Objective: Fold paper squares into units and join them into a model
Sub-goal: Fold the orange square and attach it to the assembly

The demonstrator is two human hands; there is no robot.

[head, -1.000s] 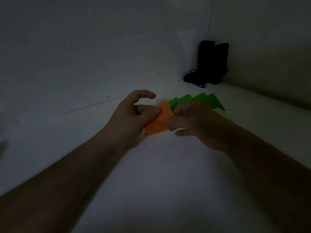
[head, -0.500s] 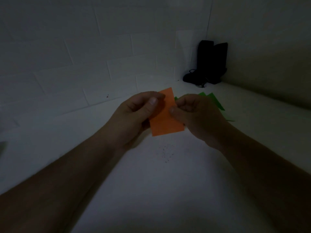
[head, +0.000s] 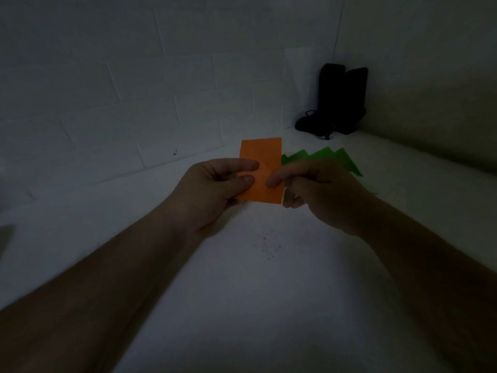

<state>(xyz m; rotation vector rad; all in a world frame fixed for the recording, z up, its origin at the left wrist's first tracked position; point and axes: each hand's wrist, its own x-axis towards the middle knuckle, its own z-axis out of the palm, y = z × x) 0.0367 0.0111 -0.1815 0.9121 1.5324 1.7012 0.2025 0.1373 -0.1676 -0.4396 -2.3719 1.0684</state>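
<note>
Fingers (head: 248, 166) of my left hand (head: 212, 192) are lying across the front of the orange paper (head: 262, 168) with the thumb (head: 243, 181) just below them, clamped on its left edge, while the thumb of my right hand (head: 317, 192) is pressing on the lower right part and the other fingers, I am guessing, are backing it from behind, where I cannot see them. I am holding the paper upright in the air above the white table (head: 255, 292), a tall folded rectangle with faint creases showing on its face. I am judging it as nearly weightless, thin and limp wherever it is unsupported, so it is going to bend or crumple if I am squeezing hard, and it is going to slip if I am holding only by a corner in this dim light. The safest hold, I am thinking, is along the doubled edges, close to the crease being worked, with light pressure from both sides. Green paper pieces (head: 322, 158) are lying fanned on the table just behind my right hand, apart from the orange one. A dark object (head: 338, 100) is standing in the far corner against the wall.
</note>
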